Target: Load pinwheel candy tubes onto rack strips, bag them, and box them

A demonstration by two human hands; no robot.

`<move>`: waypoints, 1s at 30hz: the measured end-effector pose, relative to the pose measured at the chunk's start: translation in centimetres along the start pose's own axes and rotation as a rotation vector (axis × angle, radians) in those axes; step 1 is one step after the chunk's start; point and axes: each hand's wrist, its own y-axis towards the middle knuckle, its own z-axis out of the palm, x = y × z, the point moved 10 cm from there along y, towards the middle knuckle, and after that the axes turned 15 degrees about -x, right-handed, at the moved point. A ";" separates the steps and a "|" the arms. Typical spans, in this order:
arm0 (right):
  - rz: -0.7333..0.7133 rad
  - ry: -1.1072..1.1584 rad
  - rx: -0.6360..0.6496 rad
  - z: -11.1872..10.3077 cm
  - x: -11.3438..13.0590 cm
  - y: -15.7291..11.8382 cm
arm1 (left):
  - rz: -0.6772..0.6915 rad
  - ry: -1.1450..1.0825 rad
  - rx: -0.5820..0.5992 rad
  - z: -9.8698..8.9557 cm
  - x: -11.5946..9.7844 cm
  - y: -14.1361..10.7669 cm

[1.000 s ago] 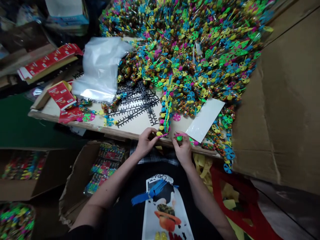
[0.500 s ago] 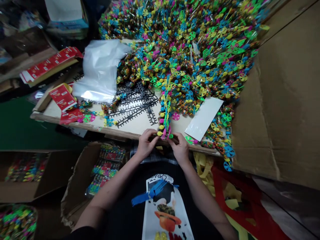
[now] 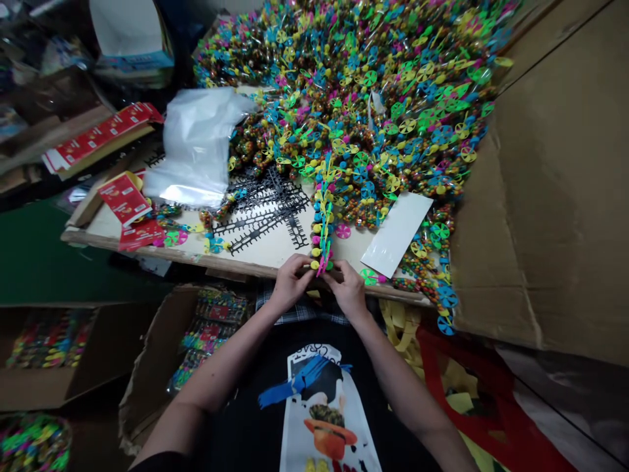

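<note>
Pinching the pinwheel strand (image 3: pixel 323 226)'s lower end between left hand (image 3: pixel 293 283) and right hand (image 3: pixel 348 288), both closer than earlier

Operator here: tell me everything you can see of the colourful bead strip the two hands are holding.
The bead strip is a long, narrow chain of round yellow, blue, pink and green beads, glossy and plastic-looking, with thin neon pieces along it. It lies straight across the pale board, its far end merging into the heap of pinwheel packs. The left hand and right hand pinch its near end.
</note>
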 end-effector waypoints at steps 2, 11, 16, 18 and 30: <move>-0.016 -0.003 0.011 -0.1 0.0 -0.1 | -0.020 -0.007 -0.007 -0.1 0.2 0.0; -0.058 -0.037 -0.044 -0.1 0.7 -0.4 | -0.111 0.006 -0.025 0.4 0.7 -0.1; -0.048 -0.143 -0.125 -4.2 -0.7 1.4 | -0.217 -0.014 0.087 0.0 1.3 0.1; 0.023 -0.277 -0.299 -8.0 -2.7 2.9 | -0.269 -0.067 0.079 -0.8 1.8 1.3; 0.361 -0.380 -0.548 -13.4 -9.3 8.7 | -0.291 -0.260 -0.106 4.4 4.7 11.5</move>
